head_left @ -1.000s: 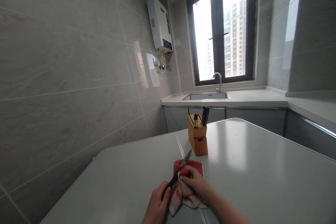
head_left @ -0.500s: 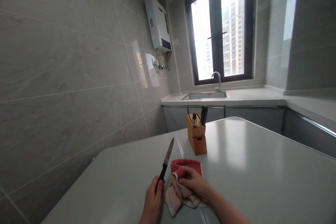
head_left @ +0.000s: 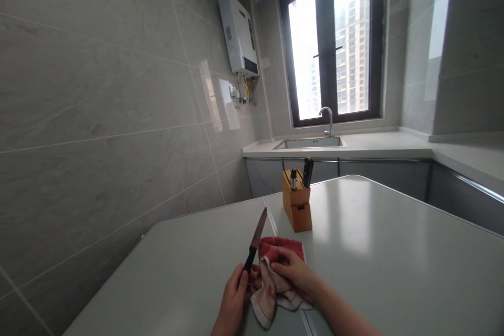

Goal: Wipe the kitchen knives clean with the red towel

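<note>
A kitchen knife (head_left: pixel 259 231) with a black handle is in my left hand (head_left: pixel 235 289), whose fingers wrap round the handle. Its blade points up and away, tilted to the right. My right hand (head_left: pixel 296 272) pinches a red and white cloth (head_left: pixel 264 299) that hangs in folds down to the table. The blade's lower part is close to the cloth's left edge; whether they touch I cannot tell. Beyond the cloth stands a wooden knife block (head_left: pixel 298 205) with two black handles sticking out of its top.
The pale table (head_left: pixel 189 268) has a metal seam running through its middle. Behind it lie a counter (head_left: pixel 386 143) with a sink (head_left: pixel 311 143) and a tap (head_left: pixel 327 119) below the window. A white water heater (head_left: pixel 239 35) hangs on the tiled wall.
My left hand and the knife have moved slightly right, bringing the blade closer to the cloth. My right hand still grips the cloth, whose hanging folds have shifted a little.
</note>
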Tool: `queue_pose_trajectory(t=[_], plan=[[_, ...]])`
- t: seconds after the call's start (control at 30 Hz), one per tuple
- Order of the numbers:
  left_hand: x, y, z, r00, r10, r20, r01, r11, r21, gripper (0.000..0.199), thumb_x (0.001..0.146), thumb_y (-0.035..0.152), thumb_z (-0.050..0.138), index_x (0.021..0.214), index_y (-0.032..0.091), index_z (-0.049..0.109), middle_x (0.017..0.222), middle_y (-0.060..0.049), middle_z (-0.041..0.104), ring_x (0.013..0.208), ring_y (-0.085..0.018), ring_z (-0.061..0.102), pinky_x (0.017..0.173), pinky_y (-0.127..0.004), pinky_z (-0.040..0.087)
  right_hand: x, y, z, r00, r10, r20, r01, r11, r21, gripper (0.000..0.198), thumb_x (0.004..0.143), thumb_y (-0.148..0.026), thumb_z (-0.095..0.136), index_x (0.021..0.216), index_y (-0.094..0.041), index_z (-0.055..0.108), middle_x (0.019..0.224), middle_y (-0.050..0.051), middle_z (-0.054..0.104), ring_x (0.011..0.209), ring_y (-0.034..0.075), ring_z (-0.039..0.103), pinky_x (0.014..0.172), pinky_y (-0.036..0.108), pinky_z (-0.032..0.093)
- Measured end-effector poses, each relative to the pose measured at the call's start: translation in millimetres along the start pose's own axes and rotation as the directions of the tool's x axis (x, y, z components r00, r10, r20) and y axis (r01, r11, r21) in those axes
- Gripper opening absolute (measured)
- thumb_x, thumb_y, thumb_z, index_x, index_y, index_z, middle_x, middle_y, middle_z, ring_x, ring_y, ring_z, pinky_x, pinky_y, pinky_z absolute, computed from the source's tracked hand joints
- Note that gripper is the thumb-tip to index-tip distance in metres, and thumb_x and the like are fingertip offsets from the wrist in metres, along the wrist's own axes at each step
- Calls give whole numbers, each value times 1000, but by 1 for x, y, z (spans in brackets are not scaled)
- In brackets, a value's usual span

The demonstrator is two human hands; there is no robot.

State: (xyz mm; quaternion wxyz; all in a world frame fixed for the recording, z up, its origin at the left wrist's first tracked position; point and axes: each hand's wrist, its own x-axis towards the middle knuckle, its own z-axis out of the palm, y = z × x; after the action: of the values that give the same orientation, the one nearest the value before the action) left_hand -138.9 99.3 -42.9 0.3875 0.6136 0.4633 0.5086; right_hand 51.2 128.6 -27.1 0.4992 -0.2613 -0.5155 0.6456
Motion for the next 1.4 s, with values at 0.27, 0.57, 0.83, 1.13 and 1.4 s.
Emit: queue_pose_trajectory(t=[0.27, 0.57, 0.83, 1.13, 1.4], plan=[[2, -10, 6, 997, -41, 72, 53, 984, -173, 46, 81, 54, 47, 96, 12, 58, 68, -3, 60, 59, -14, 55, 56, -24, 43, -1, -2, 0, 1000, 11, 27, -14, 996, 93, 31, 63, -34, 73, 87, -15, 65, 91, 7, 67, 90, 24, 61, 85, 39, 43], [0, -8, 10, 988, -127, 83, 146, 946, -289, 46, 77, 58, 51, 84, 13, 56, 52, 4, 46, 46, -8, 41, 47, -19, 31, 2, 2, -3, 1000, 16, -15, -16, 1000, 7, 28, 65, -35, 71, 83, -15, 67, 86, 4, 66, 79, 19, 59, 76, 31, 43], [-2, -3, 14, 978, -105, 182, 165, 918, -362, 41, 83, 53, 44, 87, 12, 52, 53, 2, 51, 39, -6, 36, 42, -19, 27, 0, -2, -1, 1000, 8, -8, -8, 1000, 5, 30, 64, -37, 71, 84, -15, 66, 85, 4, 66, 81, 20, 59, 76, 32, 43], [-3, -9, 15, 968, -105, 228, 174, 934, -311, 40, 83, 52, 45, 83, 12, 51, 50, 5, 46, 35, -4, 30, 40, -19, 22, 1, 1, -3, 1000, -4, -5, 4, 998, 66, 31, 64, -36, 72, 87, -15, 66, 88, 5, 66, 82, 20, 59, 78, 32, 42], [-4, -13, 15, 968, -105, 229, 170, 943, -286, 38, 86, 47, 44, 95, 11, 52, 52, 5, 48, 34, -3, 30, 37, -18, 20, -1, -7, 1, 999, -24, 46, 22, 999, 48, 24, 64, -32, 72, 80, -14, 66, 97, 6, 65, 91, 22, 57, 81, 32, 41]])
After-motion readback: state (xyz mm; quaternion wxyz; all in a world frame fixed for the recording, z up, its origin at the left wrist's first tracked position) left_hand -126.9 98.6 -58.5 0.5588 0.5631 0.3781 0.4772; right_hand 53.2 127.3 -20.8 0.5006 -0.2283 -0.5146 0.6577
